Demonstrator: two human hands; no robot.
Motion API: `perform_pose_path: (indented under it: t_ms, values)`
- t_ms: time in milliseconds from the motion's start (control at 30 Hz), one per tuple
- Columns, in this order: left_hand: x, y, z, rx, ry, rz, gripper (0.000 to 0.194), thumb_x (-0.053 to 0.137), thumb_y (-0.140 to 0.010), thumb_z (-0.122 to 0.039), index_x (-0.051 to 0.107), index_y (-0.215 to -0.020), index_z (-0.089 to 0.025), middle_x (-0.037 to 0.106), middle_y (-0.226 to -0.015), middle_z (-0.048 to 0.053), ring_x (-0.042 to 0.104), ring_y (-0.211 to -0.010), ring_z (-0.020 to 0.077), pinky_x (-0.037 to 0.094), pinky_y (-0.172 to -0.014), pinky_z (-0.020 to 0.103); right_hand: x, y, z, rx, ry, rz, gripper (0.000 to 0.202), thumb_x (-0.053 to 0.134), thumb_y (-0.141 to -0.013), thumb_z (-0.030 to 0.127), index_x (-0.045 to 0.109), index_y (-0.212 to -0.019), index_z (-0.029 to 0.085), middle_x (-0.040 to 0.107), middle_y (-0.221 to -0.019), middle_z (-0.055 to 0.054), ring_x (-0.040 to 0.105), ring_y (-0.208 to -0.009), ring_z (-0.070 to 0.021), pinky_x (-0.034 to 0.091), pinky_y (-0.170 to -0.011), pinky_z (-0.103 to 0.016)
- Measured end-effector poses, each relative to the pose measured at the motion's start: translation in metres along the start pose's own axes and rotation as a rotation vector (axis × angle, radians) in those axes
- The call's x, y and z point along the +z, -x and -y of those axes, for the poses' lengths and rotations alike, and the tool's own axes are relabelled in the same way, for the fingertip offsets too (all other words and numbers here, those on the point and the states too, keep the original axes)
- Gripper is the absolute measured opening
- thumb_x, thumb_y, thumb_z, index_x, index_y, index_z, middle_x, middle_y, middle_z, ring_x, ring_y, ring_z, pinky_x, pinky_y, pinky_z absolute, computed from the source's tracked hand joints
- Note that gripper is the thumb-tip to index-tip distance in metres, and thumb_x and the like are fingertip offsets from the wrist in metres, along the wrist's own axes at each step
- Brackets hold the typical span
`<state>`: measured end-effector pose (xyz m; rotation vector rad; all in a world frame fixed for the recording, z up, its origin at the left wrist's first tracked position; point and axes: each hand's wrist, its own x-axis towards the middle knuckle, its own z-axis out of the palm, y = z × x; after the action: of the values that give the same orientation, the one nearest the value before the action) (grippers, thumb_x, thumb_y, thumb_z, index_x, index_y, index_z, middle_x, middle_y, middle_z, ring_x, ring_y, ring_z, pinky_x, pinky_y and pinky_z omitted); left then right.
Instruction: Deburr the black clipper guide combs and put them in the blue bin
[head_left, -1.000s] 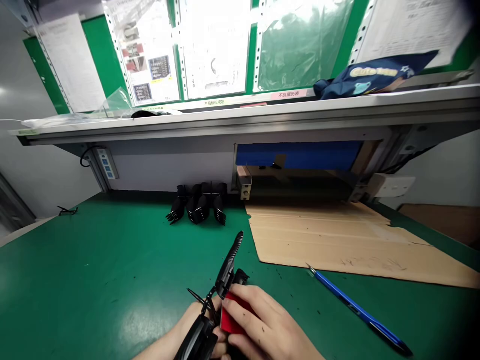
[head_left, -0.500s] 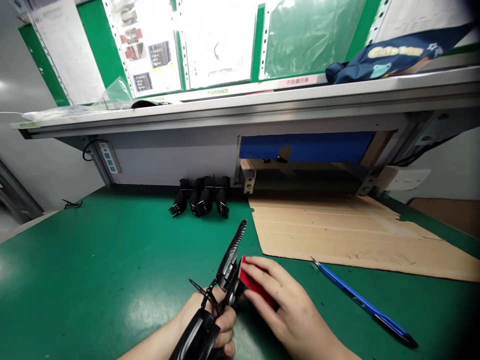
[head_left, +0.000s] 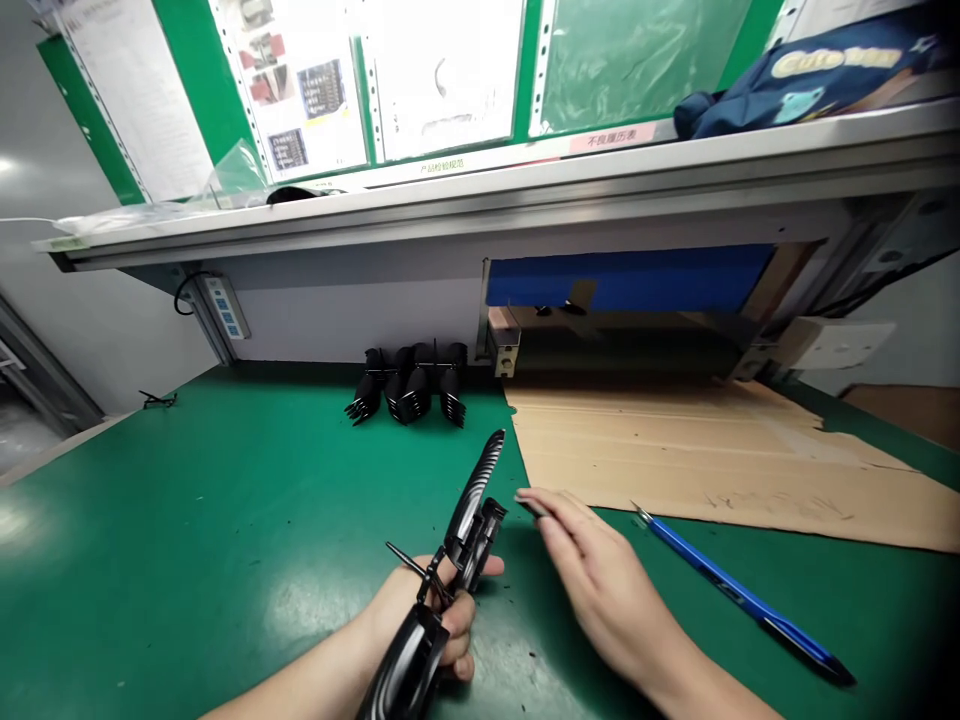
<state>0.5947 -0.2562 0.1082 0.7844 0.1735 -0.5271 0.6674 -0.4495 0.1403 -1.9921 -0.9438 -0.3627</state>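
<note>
My left hand (head_left: 450, 620) is closed around a glossy black plastic part (head_left: 471, 500) with long ribbed pieces joined by a thin black cross-shaped stem. One piece points up and away, another reaches down to the bottom edge of the view. My right hand (head_left: 592, 570) is just right of the part, not touching it, with its fingers pressed together on a small flat dark pad (head_left: 532, 506). Most of the pad is hidden under the fingers.
Several black ribbed parts (head_left: 412, 385) stand at the back of the green table (head_left: 225, 500). Cardboard (head_left: 675, 450) lies back right, with a blue pen (head_left: 739, 590) before it. A shelf (head_left: 450, 205) spans above; a thin black piece (head_left: 157, 399) lies far left.
My right hand has moved off the black part to the right and turned, so the red face of the pad no longer shows. The camera view has shifted slightly.
</note>
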Motion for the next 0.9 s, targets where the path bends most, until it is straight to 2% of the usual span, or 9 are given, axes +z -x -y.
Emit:
perform_pose_path:
  t_ms: [67,200,333,467,600,667,767,833,900]
  values:
    - [0.002,0.0,-0.001,0.035,-0.021,-0.015,0.035,0.053,-0.085,-0.04,0.058,-0.11,-0.016,0.037,-0.04,-0.008,0.025,-0.029,0.0084,0.032,-0.046,0.025,0.002,0.003,0.006,0.098,-0.171,0.001,0.026,0.038,-0.1,0.033,0.052,-0.12,0.024,0.062,-0.1,-0.006,0.063,-0.083,-0.0171,0.055,-0.071,-0.027]
    - [0.006,0.002,0.0,0.033,-0.055,-0.039,0.03,0.064,-0.077,-0.044,0.056,-0.078,-0.016,0.037,-0.039,-0.007,0.029,-0.03,0.0081,0.036,-0.049,0.027,0.012,0.008,0.024,-0.003,-0.327,0.2,0.012,0.046,-0.096,0.032,0.054,-0.101,0.024,0.06,-0.089,-0.003,0.06,-0.077,-0.0162,0.051,-0.068,-0.025]
    - [0.008,0.003,0.002,0.017,-0.067,-0.042,0.033,0.064,-0.077,-0.047,0.057,-0.094,-0.019,0.038,-0.04,-0.008,0.03,-0.031,0.009,0.035,-0.048,0.026,0.011,0.005,0.022,0.216,-0.265,0.05,0.013,0.047,-0.097,0.034,0.053,-0.094,0.023,0.056,-0.071,0.001,0.055,-0.062,-0.0145,0.046,-0.054,-0.023]
    - [0.007,0.003,0.003,0.027,-0.073,-0.016,0.034,0.065,-0.076,-0.049,0.057,-0.086,-0.018,0.038,-0.04,-0.008,0.026,-0.03,0.0083,0.036,-0.046,0.026,0.006,0.002,0.016,-0.025,-0.262,0.172,0.013,0.044,-0.098,0.028,0.057,-0.1,0.024,0.057,-0.086,-0.002,0.057,-0.076,-0.0153,0.048,-0.068,-0.025]
    - [0.008,0.003,0.001,0.034,-0.079,0.039,0.046,0.072,-0.07,-0.049,0.06,-0.101,-0.017,0.038,-0.039,-0.009,0.024,-0.029,0.0075,0.034,-0.046,0.025,0.005,-0.002,0.012,0.025,-0.148,0.013,0.013,0.045,-0.098,0.025,0.058,-0.101,0.024,0.056,-0.093,-0.004,0.056,-0.085,-0.0169,0.047,-0.074,-0.026]
    - [0.009,0.004,-0.001,0.046,-0.081,0.05,0.046,0.072,-0.07,-0.05,0.061,-0.099,-0.016,0.038,-0.039,-0.009,0.024,-0.029,0.0073,0.034,-0.045,0.024,0.004,-0.003,0.012,-0.013,-0.176,0.018,0.016,0.043,-0.099,0.024,0.057,-0.107,0.024,0.054,-0.098,-0.006,0.055,-0.088,-0.0171,0.048,-0.076,-0.026]
    - [0.009,0.004,-0.002,0.083,-0.083,0.032,0.043,0.074,-0.068,-0.053,0.061,-0.087,-0.017,0.037,-0.038,-0.009,0.024,-0.028,0.0069,0.033,-0.043,0.024,-0.003,-0.003,0.015,-0.065,-0.252,0.171,0.021,0.038,-0.1,0.021,0.057,-0.108,0.023,0.053,-0.099,-0.007,0.055,-0.086,-0.0159,0.048,-0.074,-0.026]
    - [0.009,0.004,-0.001,0.109,-0.085,0.009,0.045,0.075,-0.066,-0.055,0.061,-0.086,-0.017,0.037,-0.038,-0.009,0.024,-0.028,0.0067,0.033,-0.042,0.023,-0.009,-0.003,0.017,-0.078,-0.273,0.328,0.021,0.038,-0.1,0.021,0.059,-0.105,0.023,0.053,-0.096,-0.006,0.055,-0.084,-0.0154,0.048,-0.075,-0.026]
    - [0.009,0.003,0.0,0.108,-0.091,0.004,0.048,0.076,-0.065,-0.055,0.062,-0.09,-0.016,0.036,-0.037,-0.009,0.025,-0.027,0.0069,0.034,-0.041,0.023,-0.013,-0.004,0.019,-0.072,-0.278,0.388,0.021,0.039,-0.1,0.021,0.06,-0.104,0.024,0.053,-0.095,-0.005,0.055,-0.085,-0.0151,0.047,-0.076,-0.026]
